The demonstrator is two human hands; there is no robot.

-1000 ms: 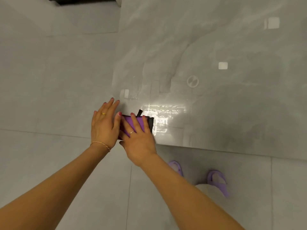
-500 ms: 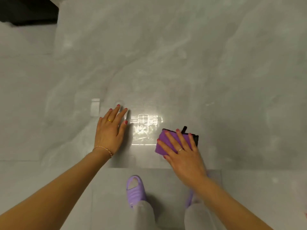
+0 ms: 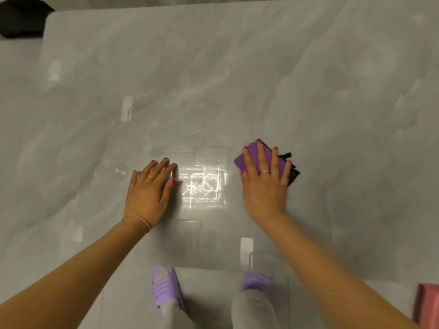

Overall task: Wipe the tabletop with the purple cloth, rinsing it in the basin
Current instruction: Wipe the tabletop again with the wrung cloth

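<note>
Pressing the purple cloth [image 3: 249,156] flat right of frame centre, right hand [image 3: 264,184] fingers straight atop; left hand [image 3: 148,193] lies flat, empty, well apart

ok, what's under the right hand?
The folded purple cloth, pressed flat on the tabletop by the right hand with straight fingers. Purple shows at the fingertips, a black edge at the right. The part under the palm is hidden.

Purple slippers [image 3: 166,288] stand on the grey floor [image 3: 123,302], a pink object [image 3: 427,305] at the lower right edge.
</note>
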